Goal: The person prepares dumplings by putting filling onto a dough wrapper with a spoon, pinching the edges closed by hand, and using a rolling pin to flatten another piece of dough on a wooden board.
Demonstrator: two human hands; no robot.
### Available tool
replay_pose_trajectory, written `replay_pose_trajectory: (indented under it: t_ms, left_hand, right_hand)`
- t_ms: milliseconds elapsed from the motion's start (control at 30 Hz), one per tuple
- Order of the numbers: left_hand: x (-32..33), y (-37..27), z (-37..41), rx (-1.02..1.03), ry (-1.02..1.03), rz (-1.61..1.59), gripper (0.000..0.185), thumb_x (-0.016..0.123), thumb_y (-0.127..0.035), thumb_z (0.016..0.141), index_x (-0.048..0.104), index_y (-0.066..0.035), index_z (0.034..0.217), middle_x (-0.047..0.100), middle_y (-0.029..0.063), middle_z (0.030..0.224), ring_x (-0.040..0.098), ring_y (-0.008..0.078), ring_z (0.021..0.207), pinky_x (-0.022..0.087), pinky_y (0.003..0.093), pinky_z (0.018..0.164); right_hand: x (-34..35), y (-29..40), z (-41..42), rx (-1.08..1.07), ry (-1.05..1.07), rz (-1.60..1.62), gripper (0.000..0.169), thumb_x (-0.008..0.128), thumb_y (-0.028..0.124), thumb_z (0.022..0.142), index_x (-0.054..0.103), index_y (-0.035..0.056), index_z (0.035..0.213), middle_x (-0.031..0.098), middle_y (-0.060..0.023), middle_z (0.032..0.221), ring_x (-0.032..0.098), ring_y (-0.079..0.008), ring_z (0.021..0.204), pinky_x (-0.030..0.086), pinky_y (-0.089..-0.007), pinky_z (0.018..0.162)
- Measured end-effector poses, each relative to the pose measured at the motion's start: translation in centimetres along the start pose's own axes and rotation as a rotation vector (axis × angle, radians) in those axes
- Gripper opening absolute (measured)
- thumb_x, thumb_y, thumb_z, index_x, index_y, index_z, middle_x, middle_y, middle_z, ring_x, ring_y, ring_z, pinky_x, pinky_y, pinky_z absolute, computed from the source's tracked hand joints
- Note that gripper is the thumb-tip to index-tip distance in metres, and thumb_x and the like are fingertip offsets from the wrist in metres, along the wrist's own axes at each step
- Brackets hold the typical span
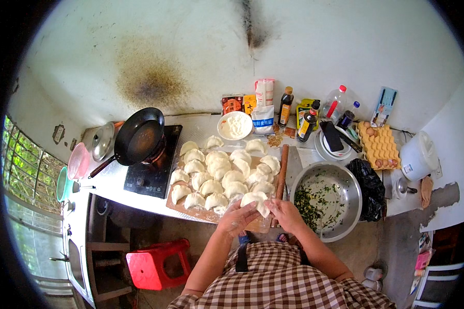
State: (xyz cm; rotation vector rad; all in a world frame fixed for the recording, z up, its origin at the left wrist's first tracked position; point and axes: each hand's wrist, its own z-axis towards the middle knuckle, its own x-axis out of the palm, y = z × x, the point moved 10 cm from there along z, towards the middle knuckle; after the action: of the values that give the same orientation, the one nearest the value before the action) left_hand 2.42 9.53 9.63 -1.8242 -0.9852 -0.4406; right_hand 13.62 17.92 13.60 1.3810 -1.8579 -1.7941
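Between my left hand (236, 219) and my right hand (285, 214) is a filled dumpling (256, 201) with floury white dough, gripped by the fingers of both hands near the front edge of the board. Many crescent-shaped dumplings (217, 167) cover the wooden board (261, 225), some touching one another. A wooden rolling pin (282, 174) lies along the board's right side. Right of it stands a large steel bowl (355, 204) with chopped green filling (306, 199) left around its inside. Behind the board, a white bowl (235, 125) holds a pale, flour-like substance.
A black wok (139, 137) sits on an induction cooker (145, 184) at the left. Sauce bottles (308, 121), stacked plates (320, 148) with a phone (331, 136), an egg tray (379, 145) and a black plastic bag (365, 189) stand right. A red stool (145, 270) is below the counter.
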Motion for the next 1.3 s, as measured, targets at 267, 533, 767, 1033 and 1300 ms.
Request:
replay_pose_trajectory:
  t_ms: [267, 533, 767, 1033, 1300]
  left_hand:
    - [-1.5, 0.1, 0.0, 0.010, -0.077, -0.046, 0.030, 0.064, -0.009, 0.094, 0.056, -0.003, 0.123, 0.065, 0.0112, 0.118, 0.065, 0.0228, 0.107, 0.054, 0.0348, 0.094]
    - [-1.9, 0.1, -0.1, 0.015, -0.083, -0.040, 0.033, 0.063, -0.005, 0.094, 0.054, -0.002, 0.125, 0.065, 0.0108, 0.118, 0.065, 0.0227, 0.107, 0.054, 0.0350, 0.096]
    - [-6.1, 2.6, -0.4, -0.013, -0.130, 0.084, 0.038, 0.065, -0.003, 0.091, 0.052, 0.000, 0.127, 0.064, 0.0121, 0.114, 0.065, 0.0203, 0.103, 0.056, 0.0317, 0.085]
    - [-18.3, 5.9, -2.5, -0.013, -0.457, 0.377, 0.042, 0.072, 0.003, 0.083, 0.055, 0.003, 0.122, 0.066, 0.0114, 0.109, 0.065, 0.0201, 0.098, 0.055, 0.0297, 0.080]
    - [-20.2, -0.6, -1.8, 0.231, -0.669, 1.111, 0.048, 0.078, -0.015, 0.079, 0.062, -0.005, 0.122, 0.069, 0.0119, 0.107, 0.067, 0.0280, 0.096, 0.053, 0.0344, 0.084]
  right_hand:
    - [1.0, 0.1, -0.2, 0.020, 0.061, 0.026, 0.035, 0.059, 0.033, 0.098, 0.068, 0.0002, 0.092, 0.066, -0.0099, 0.070, 0.065, -0.0211, 0.065, 0.050, -0.0361, 0.062]
    - [2.8, -1.9, -0.1, 0.044, 0.080, 0.139, 0.036, 0.060, 0.035, 0.097, 0.070, 0.0003, 0.093, 0.071, -0.0084, 0.075, 0.069, -0.0192, 0.069, 0.053, -0.0336, 0.065]
    - [4.5, -4.7, -0.1, 0.183, 0.241, -0.375, 0.051, 0.065, 0.040, 0.092, 0.061, -0.0007, 0.123, 0.071, -0.0175, 0.104, 0.068, -0.0305, 0.094, 0.052, -0.0383, 0.082]
    - [6.0, -5.8, -0.4, 0.184, 0.404, -0.375, 0.060, 0.068, 0.043, 0.088, 0.059, -0.0021, 0.127, 0.070, -0.0171, 0.113, 0.068, -0.0309, 0.103, 0.051, -0.0381, 0.090]
    - [6.5, -6.4, 0.5, 0.158, 0.399, -0.367, 0.055, 0.068, 0.041, 0.089, 0.061, 0.0006, 0.126, 0.071, -0.0171, 0.111, 0.068, -0.0309, 0.101, 0.052, -0.0380, 0.089]
